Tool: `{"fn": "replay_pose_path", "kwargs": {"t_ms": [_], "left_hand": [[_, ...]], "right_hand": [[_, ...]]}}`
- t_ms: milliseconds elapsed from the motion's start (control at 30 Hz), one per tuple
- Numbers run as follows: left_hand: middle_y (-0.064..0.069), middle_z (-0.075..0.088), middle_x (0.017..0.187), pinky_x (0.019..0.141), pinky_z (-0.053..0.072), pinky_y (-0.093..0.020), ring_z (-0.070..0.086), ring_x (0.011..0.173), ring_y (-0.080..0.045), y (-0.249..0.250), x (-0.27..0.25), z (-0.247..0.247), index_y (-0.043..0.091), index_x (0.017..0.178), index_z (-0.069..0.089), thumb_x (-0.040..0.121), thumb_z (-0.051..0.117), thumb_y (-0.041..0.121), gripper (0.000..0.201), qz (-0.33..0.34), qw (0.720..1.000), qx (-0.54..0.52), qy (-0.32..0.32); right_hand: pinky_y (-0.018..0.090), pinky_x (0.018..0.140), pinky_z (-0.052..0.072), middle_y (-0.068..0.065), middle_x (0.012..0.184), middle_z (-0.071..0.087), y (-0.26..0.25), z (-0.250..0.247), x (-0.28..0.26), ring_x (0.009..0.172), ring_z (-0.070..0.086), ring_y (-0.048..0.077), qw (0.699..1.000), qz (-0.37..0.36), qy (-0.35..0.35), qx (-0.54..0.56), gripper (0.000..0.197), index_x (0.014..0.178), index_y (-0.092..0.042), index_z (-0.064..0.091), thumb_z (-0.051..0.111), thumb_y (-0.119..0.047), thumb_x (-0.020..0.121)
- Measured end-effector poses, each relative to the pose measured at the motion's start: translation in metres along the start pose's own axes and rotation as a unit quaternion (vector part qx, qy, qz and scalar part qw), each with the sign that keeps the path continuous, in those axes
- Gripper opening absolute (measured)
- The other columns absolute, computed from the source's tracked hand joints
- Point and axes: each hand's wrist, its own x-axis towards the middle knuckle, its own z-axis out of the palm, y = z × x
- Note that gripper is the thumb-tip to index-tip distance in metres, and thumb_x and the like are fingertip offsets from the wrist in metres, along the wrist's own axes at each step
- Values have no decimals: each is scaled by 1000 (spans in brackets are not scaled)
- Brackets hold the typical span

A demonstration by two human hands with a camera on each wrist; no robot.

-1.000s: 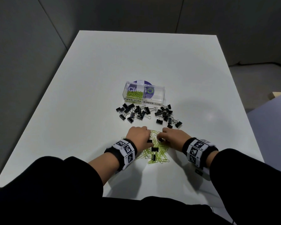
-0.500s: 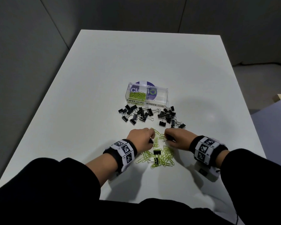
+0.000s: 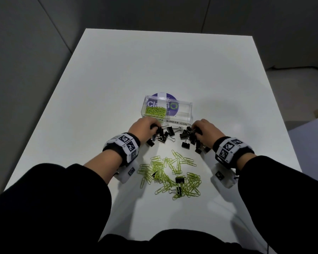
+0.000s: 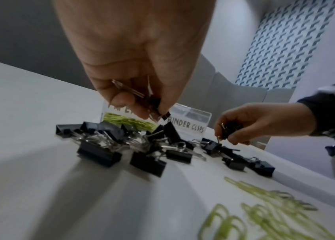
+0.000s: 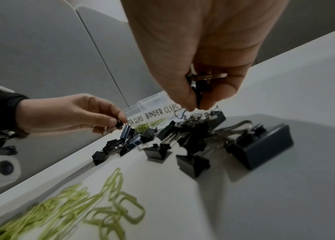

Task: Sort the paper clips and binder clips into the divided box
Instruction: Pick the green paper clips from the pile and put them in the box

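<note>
Beside the divided box, both hands pinch black binder clips.

Both my arms reach forward side by side, black sleeves pushed back, a marker band on each wrist. My left hand hangs knuckles up, thumb and fingertips curled down and pinching a binder clip. To the right, well apart from it, my right hand is curled the same way, fingers closed round another binder clip.
</note>
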Motion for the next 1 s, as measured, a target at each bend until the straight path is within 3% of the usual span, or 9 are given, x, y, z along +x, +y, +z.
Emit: {"fn": "replay_pose_path", "kwargs": {"t_ms": [133,300,400,500,533,600,700,867,1000], "left_hand": [[-11,56,113,87,42,-30,55,103,-26,-9,10,3,14,112,64,93,50,14,24,22,999,38,11],[-7,65,115,95,41,-37,55,110,-26,-10,5,8,17,117,64,93,52,15,27,56,993,101,33],[0,64,120,102,33,-40,51,118,-23,-8,-4,11,20,119,61,92,51,14,30,49,991,113,51],[-3,64,113,90,41,-36,55,108,-24,-4,-16,9,15,108,65,90,52,11,23,91,986,121,68],[-2,63,110,85,43,-32,56,103,-22,-3,-23,8,15,105,66,90,53,11,20,105,987,117,46],[1,62,108,81,44,-23,56,97,-15,0,-39,7,15,103,65,91,52,13,17,112,985,112,-72],[3,61,111,79,43,-20,56,93,-10,-3,-63,11,18,107,64,90,51,12,22,106,960,150,-212],[-2,53,117,75,42,-26,56,101,-19,-12,-88,23,22,123,54,85,55,13,39,108,950,173,-237],[-2,49,122,78,44,-30,54,104,-18,-8,-93,31,25,127,51,87,60,22,41,124,950,187,-215]], "right_hand": [[39,96,41,13,124,55,0,1,0,115,48,31,999,-10,-17,-30,39,125,-11,49,54,-7,87],[38,100,36,7,133,52,3,3,-11,122,43,30,995,-48,20,-90,42,128,-15,48,55,-11,86],[37,94,42,9,121,60,-6,15,-28,110,53,28,980,-145,66,-115,36,117,-14,57,62,-12,82],[36,88,50,10,106,67,-18,31,-50,98,61,26,961,-243,16,-127,26,106,-11,64,67,-10,80],[36,86,53,10,103,68,-21,35,-57,95,62,25,956,-265,-19,-126,25,105,-10,65,66,-8,80],[36,77,57,10,98,70,-23,42,-68,89,65,26,941,-303,-63,-138,28,103,-13,67,69,-5,76],[34,58,56,8,86,70,-23,52,-76,73,66,26,921,-347,-71,-160,39,94,-17,69,75,-1,59],[31,49,54,8,77,68,-25,59,-83,64,65,26,908,-370,-52,-190,34,88,-14,72,77,0,58],[38,66,52,16,98,63,-29,56,-85,86,62,33,933,-304,-78,-179,25,104,-5,62,65,-7,79]]}}
